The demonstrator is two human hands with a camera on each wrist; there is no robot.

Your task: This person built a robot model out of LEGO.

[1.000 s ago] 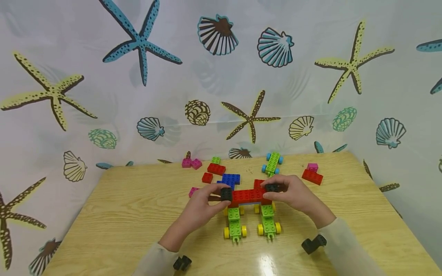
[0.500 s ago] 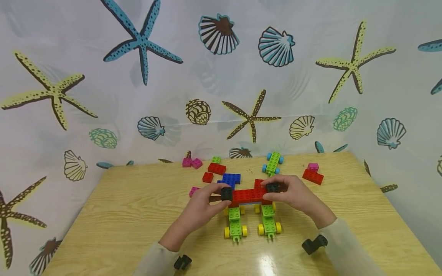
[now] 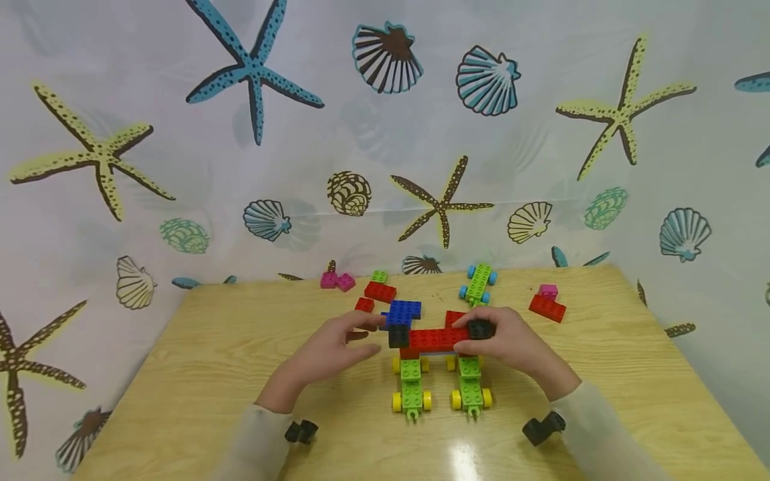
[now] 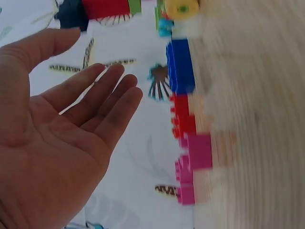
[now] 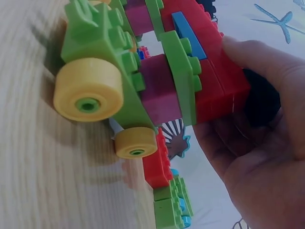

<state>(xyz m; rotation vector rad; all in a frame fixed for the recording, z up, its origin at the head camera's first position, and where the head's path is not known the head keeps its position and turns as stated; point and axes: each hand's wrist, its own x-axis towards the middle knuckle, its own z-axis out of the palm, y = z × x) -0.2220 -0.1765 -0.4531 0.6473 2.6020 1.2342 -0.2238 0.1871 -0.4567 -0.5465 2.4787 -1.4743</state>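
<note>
Presently: brick vehicle (image 3: 436, 361), frame centre, on table (image 3: 210, 374). Right hand (image 3: 511, 344) grip pinches its black end brick (image 3: 479, 328); left hand (image 3: 327, 347) open, released. Risk: one-sided pressure could unseat the red beam (image 3: 434, 339).

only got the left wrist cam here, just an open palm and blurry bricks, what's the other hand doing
Observer: The right hand pinches a black brick at the right end of the red bar.
Operator: is the bar on anything
Observer: It spans two green wheeled carts with yellow wheels.
Operator: where's my left hand to that
Observer: The left hand is beside the bar's left end, fingers straight, holding nothing.
</note>
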